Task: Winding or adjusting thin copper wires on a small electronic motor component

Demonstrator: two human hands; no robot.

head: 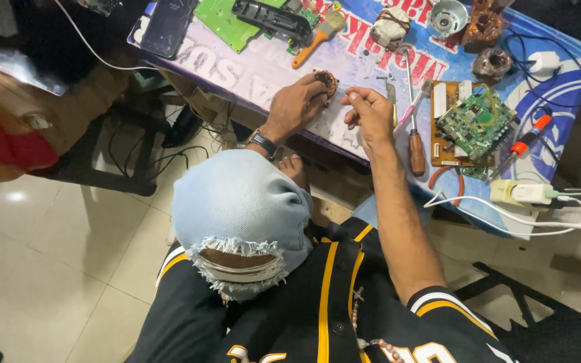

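**Both hands at a small copper-wound part on the workbench**

My left hand [295, 104] rests on the table covered with a printed blue, white and red sheet [257, 67], its fingers curled over and pressing on a small round brown copper-wound motor part [327, 82] that lies flat near the table's front edge. A dark wristwatch [261, 142] sits on that wrist. My right hand [369, 114] hovers just beside the part, thumb and forefinger pressed together in a pinch; whether something tiny sits between them I cannot tell. Right of this hand lies a screwdriver with a brown wooden handle [415, 149], and beyond it a green circuit board on a brown board [472, 124]. Farther back lie a paintbrush with an orange handle [317, 35] and a dark mobile phone [167, 25]. My knee in torn pale-blue denim [237, 208] rises below the table edge.
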